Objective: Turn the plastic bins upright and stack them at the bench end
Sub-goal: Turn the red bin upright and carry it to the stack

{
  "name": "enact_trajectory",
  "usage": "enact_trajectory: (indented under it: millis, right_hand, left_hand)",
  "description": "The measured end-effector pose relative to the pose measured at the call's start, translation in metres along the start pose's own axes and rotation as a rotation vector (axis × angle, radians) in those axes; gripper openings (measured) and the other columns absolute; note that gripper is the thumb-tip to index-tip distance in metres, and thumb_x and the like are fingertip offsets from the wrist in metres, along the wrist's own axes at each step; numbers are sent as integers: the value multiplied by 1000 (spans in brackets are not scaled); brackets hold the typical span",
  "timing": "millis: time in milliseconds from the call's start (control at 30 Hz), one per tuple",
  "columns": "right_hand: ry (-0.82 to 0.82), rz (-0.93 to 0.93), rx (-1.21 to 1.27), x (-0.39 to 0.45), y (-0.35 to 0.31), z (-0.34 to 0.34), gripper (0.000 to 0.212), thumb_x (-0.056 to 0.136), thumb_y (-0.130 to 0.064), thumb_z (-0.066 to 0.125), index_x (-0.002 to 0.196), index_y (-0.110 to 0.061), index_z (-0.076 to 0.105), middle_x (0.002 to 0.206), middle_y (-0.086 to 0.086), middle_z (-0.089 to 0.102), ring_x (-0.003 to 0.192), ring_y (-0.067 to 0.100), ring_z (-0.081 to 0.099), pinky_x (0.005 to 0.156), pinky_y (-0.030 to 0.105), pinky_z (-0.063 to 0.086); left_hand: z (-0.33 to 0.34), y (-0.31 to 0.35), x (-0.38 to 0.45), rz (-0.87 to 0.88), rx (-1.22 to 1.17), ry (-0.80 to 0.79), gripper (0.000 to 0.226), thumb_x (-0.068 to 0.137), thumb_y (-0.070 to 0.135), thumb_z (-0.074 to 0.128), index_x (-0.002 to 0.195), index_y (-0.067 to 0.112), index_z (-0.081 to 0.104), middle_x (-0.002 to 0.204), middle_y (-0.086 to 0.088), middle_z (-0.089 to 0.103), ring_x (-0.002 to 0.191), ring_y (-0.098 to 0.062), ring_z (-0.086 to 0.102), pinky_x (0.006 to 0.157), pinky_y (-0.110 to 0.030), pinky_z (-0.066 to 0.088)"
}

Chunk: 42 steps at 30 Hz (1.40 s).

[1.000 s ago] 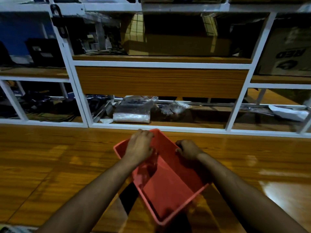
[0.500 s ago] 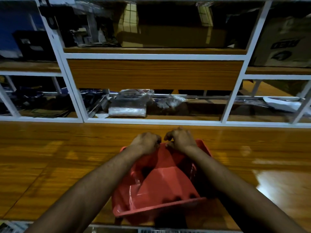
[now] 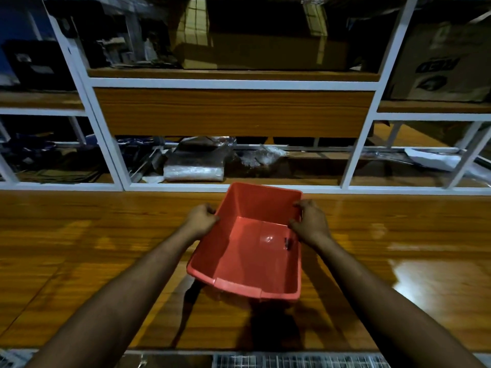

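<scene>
Now both hands hold a red, rectangular plastic bin (image 3: 255, 243) over the glossy wooden bench top (image 3: 79, 251), its open mouth turned up toward the camera. At the bin's left long wall the left hand (image 3: 200, 220) has its fingers curled over the rim. Across from it, the right hand (image 3: 309, 221) grips the right wall, thumb inside the bin and fingers wrapped around the outside. Between the two hands the bin's smooth floor is in plain sight, with a small dark speck (image 3: 287, 243) lying just inside the right hand's wrist. The bin's near end, closer to the person than either hand, looks lifted clear of the bench, and a dark shadow lies under it; whether the far end touches the wood cannot be told. Beyond the hands stands a white-framed shelf unit (image 3: 233, 83) with wooden boards. Past the left hand, on its lowest board, sits a clear plastic-wrapped bundle (image 3: 196, 163), and high past the right hand is a printed cardboard box (image 3: 441, 62).
</scene>
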State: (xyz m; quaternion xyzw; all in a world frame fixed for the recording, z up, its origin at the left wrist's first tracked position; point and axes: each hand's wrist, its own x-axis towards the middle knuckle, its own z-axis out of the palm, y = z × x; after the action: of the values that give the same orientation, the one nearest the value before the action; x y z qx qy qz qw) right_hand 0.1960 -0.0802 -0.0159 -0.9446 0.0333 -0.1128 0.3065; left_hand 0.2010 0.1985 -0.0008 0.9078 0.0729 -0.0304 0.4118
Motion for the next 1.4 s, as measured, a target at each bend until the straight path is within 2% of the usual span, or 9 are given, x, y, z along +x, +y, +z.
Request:
enact_trajectory:
  millis: [133, 233, 367, 467, 567, 800, 967, 1067, 1400]
  right_hand:
    - [-16, 87, 165, -3, 0, 3, 67, 77, -22, 76, 138, -19, 49, 136, 9, 53, 109, 29, 61, 91, 44, 54]
    - [-72, 332, 457, -8, 3, 4, 54, 82, -21, 72, 132, -19, 51, 118, 7, 63, 101, 29, 66, 82, 47, 58]
    - [-307, 482, 792, -16, 0, -11, 10, 91, -17, 59, 96, -12, 65, 84, 8, 66, 68, 20, 62, 55, 28, 49]
    - [-380, 535, 934, -20, 2, -22, 16, 95, -15, 50, 92, -15, 66, 76, 1, 62, 59, 11, 54, 50, 23, 51]
    - [-405, 529, 991, -25, 5, -26, 24, 93, -9, 46, 102, -18, 67, 86, 2, 62, 64, 9, 54, 53, 23, 51]
    - [-309, 571, 1064, -53, 22, -50, 39, 87, -4, 50, 117, -25, 66, 90, -2, 68, 65, 8, 62, 52, 25, 54]
    - [-266, 589, 1106, -101, 59, -94, 43, 90, -5, 52, 123, -31, 62, 83, -2, 69, 54, 10, 61, 47, 25, 55]
    - [-158, 614, 1137, -144, 93, -131, 42, 90, -7, 52, 118, -36, 65, 92, -2, 68, 63, 13, 56, 52, 25, 56]
    - [285, 672, 1218, -317, 233, -284, 40, 90, -5, 52, 124, -21, 66, 93, 0, 68, 64, 7, 62, 61, 24, 57]
  left_hand:
    - [-1, -7, -3, -30, -149, 2, 9, 90, 9, 58, 95, 15, 63, 78, -9, 66, 58, -19, 60, 47, -24, 41]
    - [-3, -13, -7, -92, -298, -49, 14, 91, 6, 54, 90, 16, 63, 70, -8, 61, 41, -11, 52, 42, -17, 39]
    - [-14, -15, -16, -180, -501, -174, 18, 88, 9, 49, 94, 19, 64, 64, 0, 51, 51, -14, 45, 56, -22, 37]
    - [-24, -23, -17, -217, -636, -332, 24, 84, 17, 47, 102, 23, 63, 72, 2, 50, 59, -13, 44, 56, -24, 39]
    - [-29, -28, -14, -190, -682, -395, 29, 83, 12, 51, 105, 20, 67, 81, -1, 60, 62, -12, 53, 53, -25, 51]
    - [-15, -5, -10, -130, -778, -547, 36, 84, 6, 53, 117, 17, 63, 87, -4, 63, 59, -11, 61, 52, -26, 54]
    - [26, 37, -17, -101, -810, -687, 40, 84, 6, 50, 120, 21, 57, 84, -2, 57, 55, -11, 46, 40, -18, 46]
    - [68, 76, -37, -106, -801, -777, 39, 82, 5, 50, 116, 21, 59, 84, -1, 58, 41, -7, 49, 38, -18, 46]
    - [259, 221, -171, 33, -664, -1117, 46, 83, 3, 45, 124, 18, 60, 95, -5, 59, 56, -11, 60, 52, -22, 55]
